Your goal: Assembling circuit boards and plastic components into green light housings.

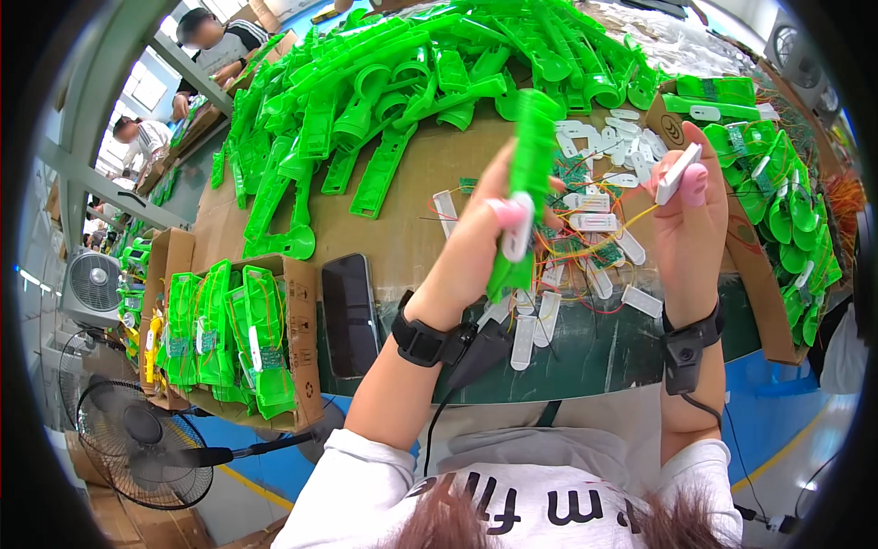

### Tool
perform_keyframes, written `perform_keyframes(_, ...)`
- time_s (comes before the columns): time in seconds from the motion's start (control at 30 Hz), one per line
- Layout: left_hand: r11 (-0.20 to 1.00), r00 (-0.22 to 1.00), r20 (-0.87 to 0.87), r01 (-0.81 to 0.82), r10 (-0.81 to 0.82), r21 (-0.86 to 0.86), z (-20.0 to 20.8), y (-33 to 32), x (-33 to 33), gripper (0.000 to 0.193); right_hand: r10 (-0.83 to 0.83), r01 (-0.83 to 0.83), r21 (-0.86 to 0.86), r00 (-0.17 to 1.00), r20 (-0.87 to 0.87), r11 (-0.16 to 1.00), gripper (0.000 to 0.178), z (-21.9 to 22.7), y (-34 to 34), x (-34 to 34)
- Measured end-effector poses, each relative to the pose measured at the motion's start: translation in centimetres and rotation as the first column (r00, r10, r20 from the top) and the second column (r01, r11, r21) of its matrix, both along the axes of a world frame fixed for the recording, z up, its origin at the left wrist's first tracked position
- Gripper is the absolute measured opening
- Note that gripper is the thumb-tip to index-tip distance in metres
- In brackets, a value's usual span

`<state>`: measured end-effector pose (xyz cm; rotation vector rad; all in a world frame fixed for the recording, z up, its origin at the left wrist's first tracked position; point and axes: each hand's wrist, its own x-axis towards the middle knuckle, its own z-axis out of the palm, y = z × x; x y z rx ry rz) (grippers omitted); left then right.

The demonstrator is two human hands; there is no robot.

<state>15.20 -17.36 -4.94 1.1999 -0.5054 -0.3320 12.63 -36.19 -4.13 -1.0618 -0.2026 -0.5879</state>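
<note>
My left hand (477, 247) is wrapped round a long green plastic shell (535, 137), blurred at its upper end. Its thumb, in a pink finger cover, presses a white oval piece (517, 233) against the shell. To the right, my right hand (690, 229) pinches a small white rectangular plastic piece (678, 176) between a pink-covered thumb and the fingers. A yellow wire (636, 220) runs from near that piece toward the table. Below and between the hands lie white rectangular pieces (593, 222), thin coloured wires and green circuit boards (572, 167).
A large heap of green shells (402, 82) covers the table's far side. White oval covers (622, 146) lie before it. At left stand a phone (349, 316) and a cardboard box (305, 348) of wired shells; another box (764, 297) is at right. A fan (142, 425) stands lower left.
</note>
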Motion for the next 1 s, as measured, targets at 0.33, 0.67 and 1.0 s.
perform_keyframes(0.33,0.978,0.976,-0.070,0.208,-0.205,0.036,-0.8,-0.7,-0.6,0.075,0.469,-0.446,0.163,0.872,-0.142,0.880,0.038,-1.2,-2.4,0.5)
perform_keyframes(0.67,0.971,0.967,-0.098,0.240,-0.237,0.021,-0.9,-0.4,-0.7,0.064,0.493,-0.483,0.100,0.856,-0.156,0.870,0.036,-0.6,-1.3,0.2)
perform_keyframes(1.0,0.946,0.950,-0.092,0.308,-0.299,0.097,-0.4,-0.7,-1.2,0.069,0.166,-0.189,-0.125,0.972,-0.169,0.974,0.022,-2.1,-1.7,1.2)
